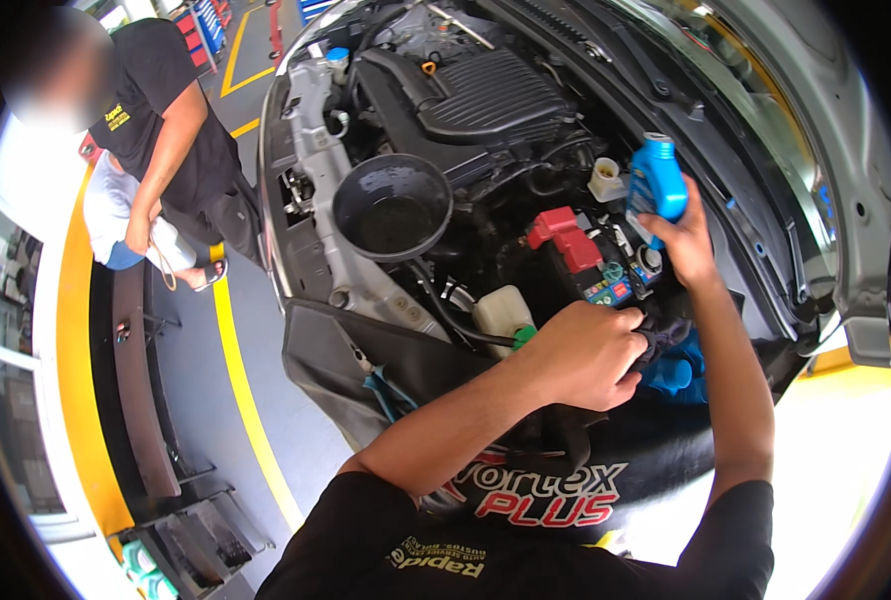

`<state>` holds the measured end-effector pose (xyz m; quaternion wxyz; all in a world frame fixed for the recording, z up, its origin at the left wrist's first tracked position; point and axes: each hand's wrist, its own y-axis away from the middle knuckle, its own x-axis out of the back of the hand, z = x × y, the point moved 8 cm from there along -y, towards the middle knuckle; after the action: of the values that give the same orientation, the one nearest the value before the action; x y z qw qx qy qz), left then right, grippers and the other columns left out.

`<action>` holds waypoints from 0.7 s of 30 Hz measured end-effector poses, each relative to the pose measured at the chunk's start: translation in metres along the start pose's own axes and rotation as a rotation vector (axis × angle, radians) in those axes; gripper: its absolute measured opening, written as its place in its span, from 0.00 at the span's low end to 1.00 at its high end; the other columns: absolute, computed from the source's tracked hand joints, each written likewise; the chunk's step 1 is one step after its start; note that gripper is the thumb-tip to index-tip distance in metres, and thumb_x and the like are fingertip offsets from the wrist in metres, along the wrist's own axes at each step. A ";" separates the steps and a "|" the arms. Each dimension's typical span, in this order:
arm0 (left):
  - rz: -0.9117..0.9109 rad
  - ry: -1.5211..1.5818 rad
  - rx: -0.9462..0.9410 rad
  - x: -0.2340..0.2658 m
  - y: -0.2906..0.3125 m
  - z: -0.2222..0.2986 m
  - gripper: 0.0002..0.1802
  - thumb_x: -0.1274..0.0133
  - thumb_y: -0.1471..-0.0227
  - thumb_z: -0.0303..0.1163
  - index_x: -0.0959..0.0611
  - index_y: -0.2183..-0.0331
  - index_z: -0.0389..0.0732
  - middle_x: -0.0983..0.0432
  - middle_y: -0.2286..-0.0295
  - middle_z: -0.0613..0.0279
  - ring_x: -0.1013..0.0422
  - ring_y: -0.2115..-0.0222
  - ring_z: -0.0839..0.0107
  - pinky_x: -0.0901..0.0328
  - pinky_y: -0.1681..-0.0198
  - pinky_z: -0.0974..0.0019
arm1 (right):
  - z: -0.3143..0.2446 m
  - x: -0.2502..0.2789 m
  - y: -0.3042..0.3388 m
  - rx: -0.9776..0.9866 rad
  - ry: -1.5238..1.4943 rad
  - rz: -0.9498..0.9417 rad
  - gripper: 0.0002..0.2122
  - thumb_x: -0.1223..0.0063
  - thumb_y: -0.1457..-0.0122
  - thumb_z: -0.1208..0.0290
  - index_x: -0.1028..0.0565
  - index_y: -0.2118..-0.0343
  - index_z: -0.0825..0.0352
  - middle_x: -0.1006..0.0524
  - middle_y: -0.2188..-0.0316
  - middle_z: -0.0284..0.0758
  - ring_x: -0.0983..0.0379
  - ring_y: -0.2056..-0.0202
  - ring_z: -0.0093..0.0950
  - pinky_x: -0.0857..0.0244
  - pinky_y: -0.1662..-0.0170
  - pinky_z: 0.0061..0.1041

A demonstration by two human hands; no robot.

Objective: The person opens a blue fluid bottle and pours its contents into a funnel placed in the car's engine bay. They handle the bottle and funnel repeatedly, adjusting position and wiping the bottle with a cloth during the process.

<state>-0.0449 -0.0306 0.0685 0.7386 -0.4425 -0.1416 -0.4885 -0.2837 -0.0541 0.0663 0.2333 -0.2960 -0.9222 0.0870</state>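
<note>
My right hand (pixel 688 235) grips a blue plastic bottle (pixel 658 185), held upright over the back right of the engine bay. Just left of the bottle is a small whitish reservoir (pixel 607 182) whose round mouth faces up. Nearer to me, my left hand (pixel 596 352) is closed, fingers curled, against a dark crumpled cloth (pixel 666 338) it appears to grasp; its fingertips are partly hidden. Beside that cloth lie blue bottles (pixel 672 375), partly covered. Beyond my left hand sits the battery (pixel 608 291) with a red terminal cover (pixel 566 240).
A wide black funnel (pixel 393 250) stands in the engine bay. A white tank with a green cap (pixel 506 315) sits nearer. Blue-handled pliers (pixel 378 385) lie on the black fender cover (pixel 331 350). The raised hood (pixel 866 210) is at right. Another person (pixel 171 120) stands at left, near a bench (pixel 141 380).
</note>
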 end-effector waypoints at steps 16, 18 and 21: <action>0.083 -0.051 0.046 -0.004 -0.004 -0.012 0.15 0.30 0.52 0.39 0.17 0.77 0.40 0.23 0.71 0.58 0.21 0.74 0.54 0.27 0.70 0.52 | -0.108 0.033 0.090 0.099 -0.097 0.188 0.38 0.34 0.48 0.82 0.36 0.32 0.68 0.23 0.47 0.39 0.24 0.47 0.31 0.29 0.41 0.33; 0.118 -0.074 0.026 -0.002 -0.007 -0.011 0.15 0.30 0.52 0.39 0.17 0.77 0.40 0.23 0.71 0.59 0.21 0.75 0.55 0.27 0.71 0.53 | -0.104 0.035 0.090 0.108 -0.095 0.180 0.39 0.34 0.48 0.81 0.37 0.31 0.68 0.24 0.47 0.40 0.25 0.46 0.32 0.28 0.41 0.34; 0.159 -0.137 -0.015 0.000 -0.010 -0.007 0.15 0.29 0.52 0.39 0.17 0.77 0.42 0.24 0.71 0.60 0.22 0.75 0.57 0.27 0.72 0.55 | -0.111 0.039 0.093 0.164 -0.081 0.215 0.39 0.33 0.49 0.82 0.36 0.31 0.69 0.24 0.46 0.40 0.24 0.47 0.31 0.29 0.41 0.34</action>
<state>-0.0554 -0.0369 0.0699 0.7602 -0.4902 -0.1528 -0.3981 -0.2113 0.0464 0.1509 0.2086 -0.3693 -0.8836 0.1984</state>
